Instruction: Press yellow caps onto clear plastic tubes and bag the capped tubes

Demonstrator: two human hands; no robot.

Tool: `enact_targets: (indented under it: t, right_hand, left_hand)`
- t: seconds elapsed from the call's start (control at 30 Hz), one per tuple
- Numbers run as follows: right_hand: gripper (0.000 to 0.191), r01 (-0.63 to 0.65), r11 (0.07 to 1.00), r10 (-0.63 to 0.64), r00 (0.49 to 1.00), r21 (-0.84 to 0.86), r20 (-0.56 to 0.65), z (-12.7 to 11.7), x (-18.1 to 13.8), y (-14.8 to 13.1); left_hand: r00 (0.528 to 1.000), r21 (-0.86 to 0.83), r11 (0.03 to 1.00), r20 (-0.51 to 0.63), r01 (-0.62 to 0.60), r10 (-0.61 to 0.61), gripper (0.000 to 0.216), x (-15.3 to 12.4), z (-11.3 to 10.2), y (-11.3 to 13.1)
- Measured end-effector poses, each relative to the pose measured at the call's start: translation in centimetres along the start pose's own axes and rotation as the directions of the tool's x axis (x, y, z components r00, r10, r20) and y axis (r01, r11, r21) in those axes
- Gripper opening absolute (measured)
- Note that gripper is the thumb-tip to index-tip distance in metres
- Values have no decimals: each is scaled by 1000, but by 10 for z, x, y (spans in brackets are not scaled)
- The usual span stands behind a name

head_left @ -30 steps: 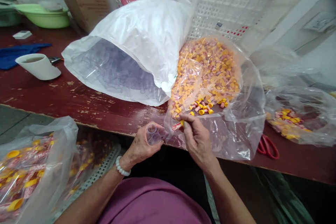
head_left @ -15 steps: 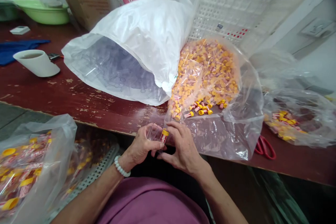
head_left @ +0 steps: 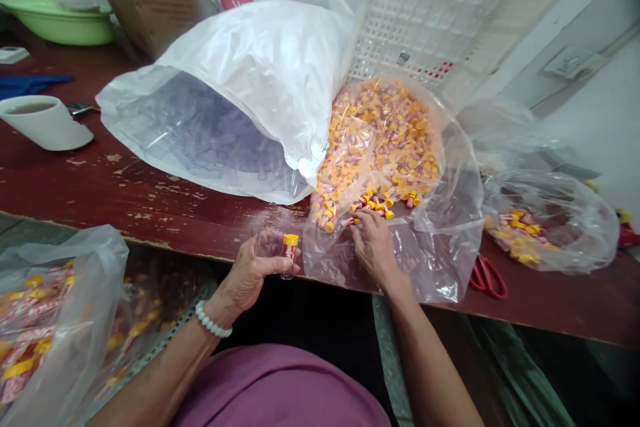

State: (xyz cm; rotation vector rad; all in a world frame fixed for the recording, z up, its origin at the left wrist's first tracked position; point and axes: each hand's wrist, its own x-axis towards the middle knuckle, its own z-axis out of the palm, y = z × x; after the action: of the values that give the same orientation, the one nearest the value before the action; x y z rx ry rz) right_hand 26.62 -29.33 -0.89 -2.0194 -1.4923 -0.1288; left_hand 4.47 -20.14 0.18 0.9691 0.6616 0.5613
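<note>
My left hand (head_left: 255,265) is closed around clear plastic tubes (head_left: 269,241) at the table's front edge. Held upright at its fingertips is a small red-and-white printed vial (head_left: 290,248) with a yellow cap; part of a clear tube shows just below it. My right hand (head_left: 373,245) reaches over the front of a clear bag (head_left: 425,270), thumb and fingers apart at several loose yellow-capped vials (head_left: 384,205). Its fingertips are partly hidden among them. Behind, a large heap of the same vials (head_left: 390,133) fills the bag.
A white sack (head_left: 250,60) lies open with clear plastic pieces inside. Red-handled scissors (head_left: 489,277) and a smaller bag of vials (head_left: 575,233) are to the right. On the left are a white cup (head_left: 47,127), a green basin (head_left: 63,23) and, lower down, a filled bag (head_left: 90,293).
My right hand has left my left hand and moved forward and right to the loose vials. My left hand keeps the vial and clear tubes. The view has turned slightly right.
</note>
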Motion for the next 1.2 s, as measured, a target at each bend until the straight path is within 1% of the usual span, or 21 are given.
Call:
enact_targets:
  t: [0.07,0.13,0.23,0.3,0.37,0.4,0.47,0.5,0.57,0.63,0.7,0.8,0.87,0.93,1.0,1.07,1.13,1.2]
  right_hand:
    - [28,6,994,1,998,-109,56,6,9,23]
    - [26,44,993,-30,992,-113,120,11,16,38]
    - [17,72,995,-61,987,-71,150,12,20,46]
    - [17,61,997,-54,991,-52,125,6,17,44]
    - [19,7,1000,-6,999,-19,45,-3,11,33]
    - [21,-25,999,25,1000,25,2,-9,7,24]
    - [21,-38,984,46,998,172,-44,-21,-1,0]
    - [20,-10,967,22,999,256,-44,-27,-4,-15]
    - [18,90,924,-85,996,371,-30,-38,-7,-43]
    - [20,172,892,-186,983,419,-9,-45,-7,-65]
    - [26,221,878,-259,965,425,33,-49,-6,-77]
    - [31,266,864,-346,930,428,120,-48,-6,-82]
    - [33,278,856,-383,907,436,173,-48,-6,-83]
    - [39,282,858,-386,905,430,176,-49,-6,-84]
    - [46,274,874,-349,929,401,125,-51,-6,-85]
    - [46,248,897,-302,948,365,98,-52,-8,-85]
    - [45,241,915,-301,942,323,149,-48,-12,-84]
    - [51,260,924,-329,915,281,235,-39,-17,-84]
  left_hand:
    - [1000,-33,999,-10,12,-12,34,-1,0,0]
    - [999,-57,998,-12,39,-39,37,-3,3,-1]
    - [999,-57,997,-8,46,-47,41,-5,7,-5]
    - [1000,-30,999,-1,18,-18,43,-5,8,-7]
    - [1000,11,1000,17,-21,21,43,-5,8,-10]
    - [999,36,999,29,-41,40,43,-5,8,-10]
    - [996,116,990,37,-79,75,43,-5,10,-10]
    - [995,178,979,30,-97,93,42,-5,11,-9]
    - [992,320,939,14,-126,129,38,-5,15,-6]
    - [985,432,887,28,-163,168,33,-6,19,-3]
    - [973,505,833,77,-226,217,27,-6,20,-2]
    - [947,559,766,137,-317,292,22,-6,20,-4]
    - [945,542,776,139,-322,295,22,-7,20,-6]
    - [959,484,828,120,-282,257,25,-8,20,-5]
    - [976,411,885,103,-216,191,30,-10,21,-2]
    - [987,360,919,94,-157,132,35,-10,20,0]
    - [989,359,923,99,-136,107,39,-10,19,-1]
    - [989,372,919,108,-134,100,40,-9,17,-6]
